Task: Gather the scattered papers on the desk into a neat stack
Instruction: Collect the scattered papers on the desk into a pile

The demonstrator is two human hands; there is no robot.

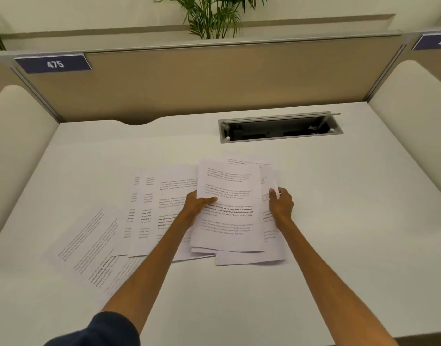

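Printed white sheets lie on the white desk point(339, 221). My left hand point(198, 204) grips the left edge of a small bundle of papers point(229, 211), thumb on top of the front sheet, the bundle raised a little over the sheets below. My right hand point(280, 202) holds the right side of the sheets point(270, 221) just under that bundle, fingers curled at their edge. A fanned row of overlapping pages point(152, 211) spreads to the left of the bundle. One tilted page point(89, 248) lies farther left, near the desk's front.
An open cable tray point(280, 127) is sunk into the desk behind the papers. A beige partition point(214, 78) with a sign reading 475 closes the back, and padded side panels flank the desk. A plant point(209, 13) stands beyond the partition.
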